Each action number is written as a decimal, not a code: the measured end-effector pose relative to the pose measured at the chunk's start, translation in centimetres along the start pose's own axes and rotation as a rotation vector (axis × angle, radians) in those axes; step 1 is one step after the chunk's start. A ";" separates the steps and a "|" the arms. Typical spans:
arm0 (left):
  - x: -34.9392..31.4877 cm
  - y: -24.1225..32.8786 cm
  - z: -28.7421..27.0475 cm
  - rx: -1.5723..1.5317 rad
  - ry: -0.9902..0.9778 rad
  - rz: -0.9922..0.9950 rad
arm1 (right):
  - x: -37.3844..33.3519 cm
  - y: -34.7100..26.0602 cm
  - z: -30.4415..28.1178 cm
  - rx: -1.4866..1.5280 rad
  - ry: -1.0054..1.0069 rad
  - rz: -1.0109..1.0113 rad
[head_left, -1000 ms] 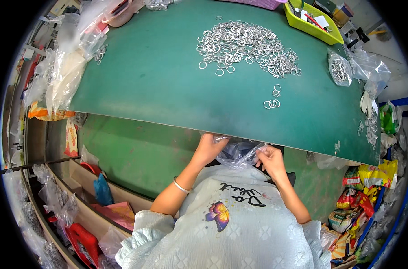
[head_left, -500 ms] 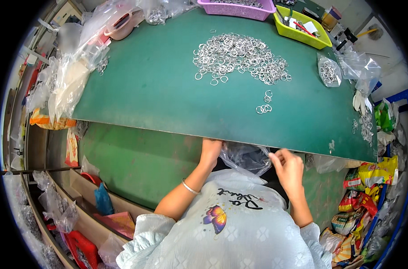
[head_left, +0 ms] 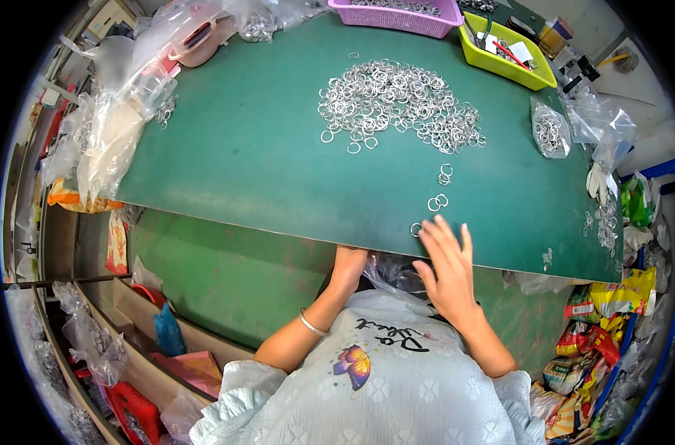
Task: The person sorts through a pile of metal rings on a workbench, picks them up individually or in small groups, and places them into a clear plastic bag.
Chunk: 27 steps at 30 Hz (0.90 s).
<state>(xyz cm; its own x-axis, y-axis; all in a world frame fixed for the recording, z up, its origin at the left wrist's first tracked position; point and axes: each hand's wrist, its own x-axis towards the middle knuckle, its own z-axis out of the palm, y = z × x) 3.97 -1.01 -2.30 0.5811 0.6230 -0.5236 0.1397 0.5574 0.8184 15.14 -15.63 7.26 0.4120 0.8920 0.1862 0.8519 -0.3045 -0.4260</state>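
Rings [head_left: 400,104] lie on the table [head_left: 241,133] and inside a bag [head_left: 543,109]. My right grip [head_left: 450,278], loosely spread and empty, is at one ring [head_left: 412,231]; my left grip's [head_left: 350,263] hold I cannot tell.

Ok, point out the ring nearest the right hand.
The single ring beside the right hand, near the front edge of the table; the pile and the other loose rings lie farther away.
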 end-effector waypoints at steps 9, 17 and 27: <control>0.0 -0.5 0.0 -0.109 -0.008 0.006 | -0.2 -0.5 0.3 0.010 -0.060 -0.005; -0.5 0.1 0.4 -0.125 -0.043 -0.023 | -0.7 -0.4 0.3 0.112 -0.022 0.009; -0.5 0.2 0.5 -0.111 -0.036 -0.033 | 0.4 0.4 0.2 0.032 0.033 0.039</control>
<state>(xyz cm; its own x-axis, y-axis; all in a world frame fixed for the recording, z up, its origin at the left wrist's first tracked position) 4.15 -1.49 -1.73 0.6062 0.5841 -0.5397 0.0708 0.6363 0.7682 15.55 -15.32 6.98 0.4559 0.8678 0.1978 0.8243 -0.3278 -0.4616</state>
